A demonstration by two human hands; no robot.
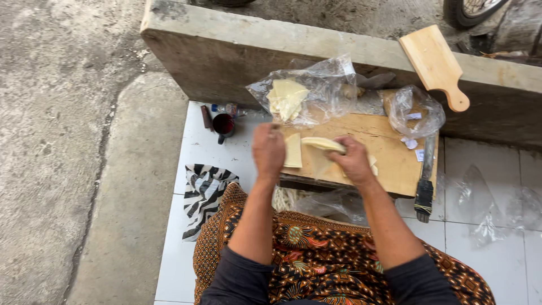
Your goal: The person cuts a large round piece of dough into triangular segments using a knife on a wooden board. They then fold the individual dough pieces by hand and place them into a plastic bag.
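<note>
A wooden board (395,161) lies on the white tiled floor in front of me. My right hand (353,161) holds a pale yellow thin sheet (323,143), folded or rolled, just above the board. My left hand (268,149) hovers beside it with fingers curled; whether it pinches anything is hidden. A flat pale square sheet (293,151) lies on the board between my hands. Behind them, a clear plastic bag (316,90) holds a stack of the same pale sheets (287,99).
A knife (425,181) with a dark handle lies along the board's right edge. A second plastic bag (415,110), a small wooden paddle board (436,65) on the concrete ledge (226,39), a dark red cup (223,125), a striped cloth (204,195), loose plastic (497,206) at right.
</note>
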